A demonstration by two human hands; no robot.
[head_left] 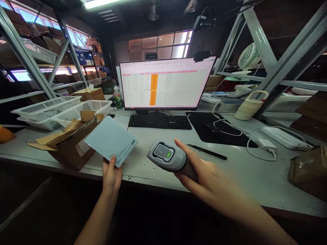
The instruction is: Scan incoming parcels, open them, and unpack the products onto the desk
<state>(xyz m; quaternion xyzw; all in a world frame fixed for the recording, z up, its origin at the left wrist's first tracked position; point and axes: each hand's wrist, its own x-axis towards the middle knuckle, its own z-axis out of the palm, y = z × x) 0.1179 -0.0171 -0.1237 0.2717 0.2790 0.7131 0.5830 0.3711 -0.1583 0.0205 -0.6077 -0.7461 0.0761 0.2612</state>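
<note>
My left hand pinches the near corner of a flat pale-blue packet, held up over the table's front edge; a barcode shows at its right corner. My right hand is wrapped round the handle of a grey handheld scanner, whose head, with a green light on top, points left toward the packet. A small gap separates scanner and packet. An open brown cardboard box lies on its side just left of the packet.
A monitor showing a spreadsheet and a black keyboard stand at the back. White mesh baskets sit left, a black mouse mat, pen, white cables and tape rolls right. Metal shelving flanks the grey table.
</note>
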